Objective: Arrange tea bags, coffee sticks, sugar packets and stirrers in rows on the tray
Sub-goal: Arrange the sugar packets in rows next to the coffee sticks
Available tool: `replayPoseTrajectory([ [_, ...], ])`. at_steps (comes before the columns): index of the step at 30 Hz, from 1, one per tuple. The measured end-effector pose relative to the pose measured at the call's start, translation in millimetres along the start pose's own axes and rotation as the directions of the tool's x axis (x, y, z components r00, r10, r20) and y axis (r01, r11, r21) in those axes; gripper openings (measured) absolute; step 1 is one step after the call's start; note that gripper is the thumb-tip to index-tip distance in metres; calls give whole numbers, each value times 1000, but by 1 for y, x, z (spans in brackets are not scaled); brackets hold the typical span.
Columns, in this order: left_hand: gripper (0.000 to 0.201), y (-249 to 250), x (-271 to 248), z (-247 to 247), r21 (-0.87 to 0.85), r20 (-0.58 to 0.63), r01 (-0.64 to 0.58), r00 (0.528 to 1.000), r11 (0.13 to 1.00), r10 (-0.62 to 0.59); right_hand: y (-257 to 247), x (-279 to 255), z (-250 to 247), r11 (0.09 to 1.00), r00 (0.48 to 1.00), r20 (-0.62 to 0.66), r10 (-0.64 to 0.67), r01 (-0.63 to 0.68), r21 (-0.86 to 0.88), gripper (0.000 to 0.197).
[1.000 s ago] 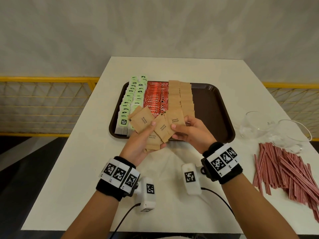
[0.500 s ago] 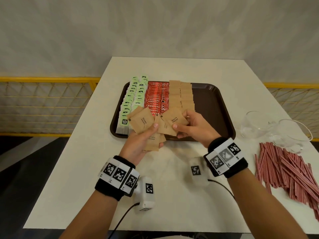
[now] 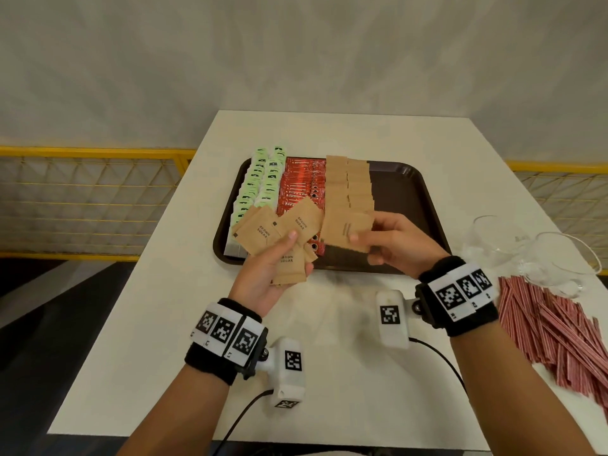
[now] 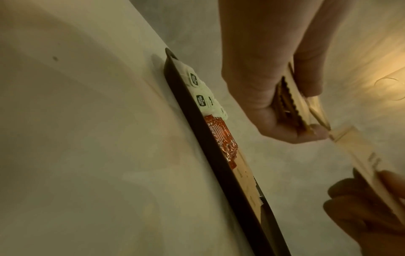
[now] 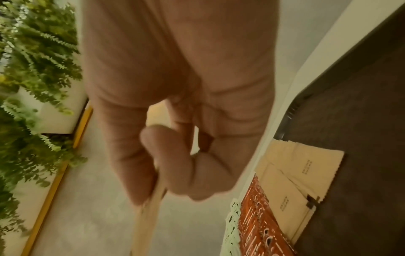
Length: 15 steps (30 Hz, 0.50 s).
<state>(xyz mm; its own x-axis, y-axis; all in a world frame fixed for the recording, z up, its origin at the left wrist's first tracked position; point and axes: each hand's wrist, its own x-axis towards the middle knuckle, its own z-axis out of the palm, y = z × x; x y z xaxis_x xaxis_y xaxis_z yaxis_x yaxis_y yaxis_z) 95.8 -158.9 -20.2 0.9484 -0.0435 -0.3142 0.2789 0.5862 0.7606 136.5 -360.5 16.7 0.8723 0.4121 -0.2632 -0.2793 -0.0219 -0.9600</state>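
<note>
Along the left of the dark brown plastic tray (image 3: 408, 195), which sits on the white surface (image 3: 345, 327), two rows of pale green tea bags (image 3: 260, 182) lie beside a row of red foil coffee sticks (image 3: 297, 182), and next to those run two rows of brown paper sugar packets (image 3: 348, 182); the right part of the tray is bare. Just above the tray's near edge the left hand (image 3: 269, 274) grips a loose fan of brown sugar packets (image 3: 283, 232), thumb pressed on top. Half a second ago the right hand (image 3: 394, 245) was pinching one packet still touching that fan; now it has drawn that single sugar packet (image 3: 347, 230) clear to the right, pinched between thumb and fingers over the near end of the sugar rows. I judge that this packet is about to be laid there, so the sugar step is midway, with the fan yet to be placed. Farther right on the surface stand two clear glass cups (image 3: 539, 255) and a loose heap of red-and-white striped stirrers (image 3: 559, 327), not yet on the tray. How many packets the fan holds cannot be counted, since they overlap; the right wrist view is blurred, showing the held packet only edge-on, and the stirrer heap is cut off by the picture's right edge.
</note>
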Motion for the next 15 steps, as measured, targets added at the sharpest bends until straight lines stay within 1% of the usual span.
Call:
replayPoseTrajectory([
  [2, 21, -1, -1, 4, -11, 20, 1, 1000, 1000, -1, 2, 2, 5, 996, 998, 39, 47, -44, -77, 23],
  [3, 22, -3, -1, 5, -2, 29, 3, 1000, 1000, -3, 3, 4, 8, 993, 997, 39, 68, -64, -100, 21],
  [5, 24, -7, -2, 7, 15, 34, 4, 999, 1000, -4, 3, 10, 14, 991, 995, 14, 98, -97, -88, 17],
  [8, 21, -9, -2, 6, 3, 21, -2, 1000, 1000, 2, 1, 16, 19, 995, 996, -8, 90, -90, -39, 10],
  [10, 27, -10, -3, 6, -20, 10, -5, 1000, 1000, 5, 4, 19, 23, 998, 998, -10, 65, -65, 20, 20],
  [13, 43, -10, -3, 7, -69, 20, -5, 1000, 998, 6, 14, 21, 31, 974, 998, -24, 54, -48, 220, 36],
  [15, 47, -11, -3, 8, -84, 27, -4, 1000, 996, 6, 19, 22, 33, 958, 999, -6, 52, -48, 284, 36],
])
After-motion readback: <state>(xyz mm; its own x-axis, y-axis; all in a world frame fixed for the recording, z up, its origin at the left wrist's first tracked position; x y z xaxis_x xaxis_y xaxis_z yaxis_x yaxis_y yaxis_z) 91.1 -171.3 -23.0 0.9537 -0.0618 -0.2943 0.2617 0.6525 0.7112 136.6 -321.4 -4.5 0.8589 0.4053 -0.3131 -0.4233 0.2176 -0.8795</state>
